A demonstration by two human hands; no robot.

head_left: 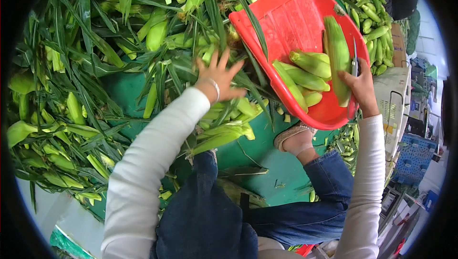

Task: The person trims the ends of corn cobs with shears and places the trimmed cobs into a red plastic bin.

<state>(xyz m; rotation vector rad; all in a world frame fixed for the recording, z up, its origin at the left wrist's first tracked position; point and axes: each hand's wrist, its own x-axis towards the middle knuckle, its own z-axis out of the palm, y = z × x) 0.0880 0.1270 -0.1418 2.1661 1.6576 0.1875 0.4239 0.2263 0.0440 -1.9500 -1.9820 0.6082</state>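
In my right hand [361, 85] is an ear of corn in its green husk [338, 58], held upright over the right part of a red plastic scoop-shaped basket [297, 12]. A knife [354, 60] is in the same hand, its blade pointing up beside the ear. Several husked-over corn ears [307, 76] lie inside the basket. My left hand [220, 76], blurred and with spread fingers, is over green corn leaves [175, 76] left of the basket; nothing shows in its grasp. Below it lie pale green husk pieces [225, 133].
A large heap of corn with leaves [86, 44] spreads over the left and top. More ears [372, 15] are piled at upper right, near a person in dark clothes [402, 1]. A pale plastic crate [391, 105] stands right. My shod foot [293, 137] rests on the green floor below the basket.
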